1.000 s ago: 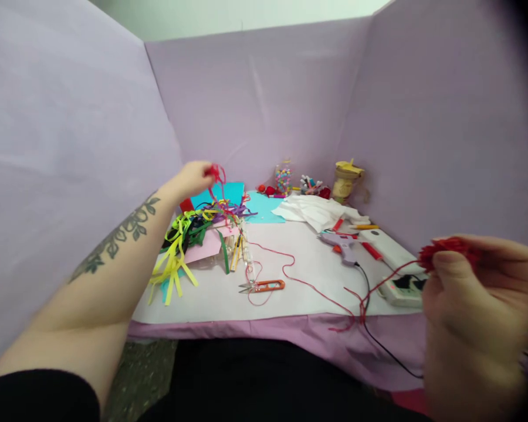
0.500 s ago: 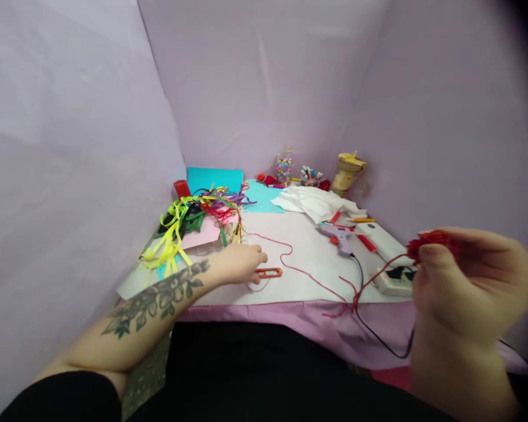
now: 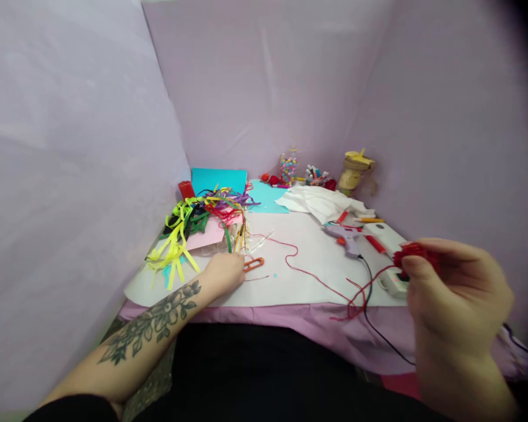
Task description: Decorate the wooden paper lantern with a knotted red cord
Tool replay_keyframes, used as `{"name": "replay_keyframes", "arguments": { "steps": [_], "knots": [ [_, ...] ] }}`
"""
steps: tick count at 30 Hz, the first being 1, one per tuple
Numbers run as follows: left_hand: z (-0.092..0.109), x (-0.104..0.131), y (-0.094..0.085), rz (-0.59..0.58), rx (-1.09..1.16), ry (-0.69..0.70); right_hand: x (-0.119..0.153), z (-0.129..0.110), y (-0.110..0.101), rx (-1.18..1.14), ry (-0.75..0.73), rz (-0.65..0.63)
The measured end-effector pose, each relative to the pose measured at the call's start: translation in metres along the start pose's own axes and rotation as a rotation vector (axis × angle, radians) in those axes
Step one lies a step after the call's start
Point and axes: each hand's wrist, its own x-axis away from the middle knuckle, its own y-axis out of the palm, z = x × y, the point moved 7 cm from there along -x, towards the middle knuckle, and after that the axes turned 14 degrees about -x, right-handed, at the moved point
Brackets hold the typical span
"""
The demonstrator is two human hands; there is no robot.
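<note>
My right hand [image 3: 462, 287], raised at the right, pinches a small bundle of red yarn [image 3: 411, 255] between thumb and fingers. From the bundle, red strands drop toward the table's front edge. My left hand [image 3: 225, 272] is low over the front left of the table. Its fingers are closed on an orange tool with a long looped end [image 3: 254, 265]; the rest of that tool is hidden by the hand. Just right of it lie a short piece of red yarn [image 3: 259, 278] and a small light-blue dot [image 3: 275, 275].
Yellow ribbons [image 3: 171, 252] and other coloured strips heap at the left. A lilac glue gun [image 3: 349, 239] and its black cable [image 3: 369, 293] lie at the right, near a power strip [image 3: 393, 284]. White cloth [image 3: 317, 200], a bead jar [image 3: 289, 167] and markers [image 3: 315, 174] are at the back.
My left hand has moved left across the table, and the orange tool has shifted left with it. My right hand, still pinching the red yarn bundle, appears slightly lower and further left.
</note>
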Motion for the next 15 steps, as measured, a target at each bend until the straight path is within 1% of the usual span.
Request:
{"name": "replay_keyframes", "arguments": {
  "steps": [2, 4, 5, 6, 7, 9, 12, 15],
  "knots": [
    [-0.018, 0.003, 0.002, -0.031, -0.026, -0.108, 0.0, 0.002, 0.0, 0.016, 0.008, -0.012],
    [-0.031, 0.008, -0.002, -0.042, -0.064, -0.216, -0.001, 0.002, 0.001, 0.009, 0.011, -0.007],
    [-0.033, 0.01, -0.005, -0.039, -0.081, -0.249, -0.002, 0.002, 0.001, 0.001, 0.012, -0.005],
    [-0.031, 0.011, -0.009, -0.033, -0.091, -0.25, -0.003, 0.002, 0.002, -0.008, 0.009, -0.004],
    [-0.025, 0.01, -0.013, -0.02, -0.092, -0.225, -0.004, 0.0, 0.004, -0.017, 0.0, -0.005],
    [-0.007, 0.004, -0.021, 0.039, -0.072, -0.125, -0.007, -0.003, 0.006, -0.039, -0.03, -0.006],
    [0.028, -0.014, -0.031, 0.168, -0.068, 0.1, -0.008, -0.009, 0.005, -0.071, -0.075, 0.006],
    [0.064, -0.038, -0.03, 0.237, -0.12, 0.374, -0.008, -0.014, 0.001, -0.074, -0.086, 0.016]
  ]
}}
